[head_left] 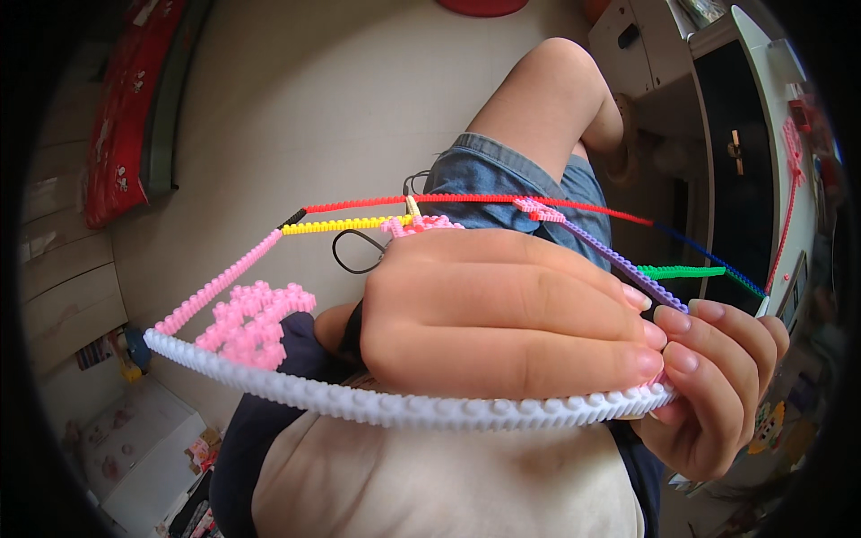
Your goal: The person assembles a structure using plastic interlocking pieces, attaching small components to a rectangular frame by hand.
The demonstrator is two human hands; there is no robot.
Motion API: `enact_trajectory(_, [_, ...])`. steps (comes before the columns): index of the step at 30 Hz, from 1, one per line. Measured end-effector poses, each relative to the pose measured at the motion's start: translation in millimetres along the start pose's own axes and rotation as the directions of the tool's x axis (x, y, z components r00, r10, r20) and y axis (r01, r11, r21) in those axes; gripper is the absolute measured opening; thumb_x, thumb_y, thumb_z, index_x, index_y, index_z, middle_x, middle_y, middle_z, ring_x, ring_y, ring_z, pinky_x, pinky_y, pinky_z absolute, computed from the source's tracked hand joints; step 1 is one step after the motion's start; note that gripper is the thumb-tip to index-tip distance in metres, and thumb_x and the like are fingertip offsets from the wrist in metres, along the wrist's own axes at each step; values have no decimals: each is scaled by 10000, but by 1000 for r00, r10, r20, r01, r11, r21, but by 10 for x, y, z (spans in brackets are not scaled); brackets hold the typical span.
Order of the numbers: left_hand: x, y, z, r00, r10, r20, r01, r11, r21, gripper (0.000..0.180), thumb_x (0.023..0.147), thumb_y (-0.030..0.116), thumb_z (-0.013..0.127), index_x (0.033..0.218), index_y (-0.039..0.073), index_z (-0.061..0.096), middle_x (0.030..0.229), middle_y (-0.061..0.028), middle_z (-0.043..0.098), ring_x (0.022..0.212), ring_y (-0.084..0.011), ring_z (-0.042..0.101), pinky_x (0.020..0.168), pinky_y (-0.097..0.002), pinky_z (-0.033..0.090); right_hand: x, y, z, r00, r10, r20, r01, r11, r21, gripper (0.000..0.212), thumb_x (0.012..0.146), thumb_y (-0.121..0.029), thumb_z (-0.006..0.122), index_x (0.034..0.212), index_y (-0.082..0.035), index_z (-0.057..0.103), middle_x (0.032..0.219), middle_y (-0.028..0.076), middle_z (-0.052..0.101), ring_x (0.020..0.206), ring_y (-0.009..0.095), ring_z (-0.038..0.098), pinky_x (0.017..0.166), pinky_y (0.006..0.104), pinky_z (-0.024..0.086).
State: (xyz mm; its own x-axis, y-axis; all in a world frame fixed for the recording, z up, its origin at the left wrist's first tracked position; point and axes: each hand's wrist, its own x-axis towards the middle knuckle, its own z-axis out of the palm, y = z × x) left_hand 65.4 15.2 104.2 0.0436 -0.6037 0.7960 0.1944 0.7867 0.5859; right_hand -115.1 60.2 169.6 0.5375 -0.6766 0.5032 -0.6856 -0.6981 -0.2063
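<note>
The left hand (502,309) lies across the middle of a frame built of studded plastic strips, its fingers pressed together and stretched toward the right hand, its fingertips resting on the white strip (404,408) that curves along the frame's near edge just below the knuckles. The right hand (722,381) meets it at the frame's right end, fingers curled and closed around the end of the white strip, fingernails touching the left fingertips. Beyond the left hand, a red strip (466,199) and a yellow strip (345,225) run across the far side of the frame; a purple strip (619,264) slants down to the right hand, with a green strip (682,271) and a blue strip (708,255) just past it. To the left of the left hand, a pink strip (220,282) forms the frame's side, and a pink cluster (256,323) of pieces sits just inside it, against the white strip.
</note>
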Motion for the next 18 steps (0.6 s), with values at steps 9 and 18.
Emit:
enact_trajectory(9, [-6,-63,-15,1000,-18,25,19,997,-72,102,703,69,699,738,-10,644,710,-107,631,561,-174,564,559,-282,469,9,-16,-46,999,30,24,-31,999,36,265,930,-274,539,936,-13,584,819,158,686,732,283,631,666,357,437])
enact_trajectory(18, [-11,-65,-68,999,-33,39,36,996,-85,128,698,106,723,753,17,650,734,-105,628,571,-175,541,566,-299,438,71,9,-154,990,-3,143,-4,999,54,299,912,-296,578,1012,-14,587,885,160,668,760,278,601,662,361,449])
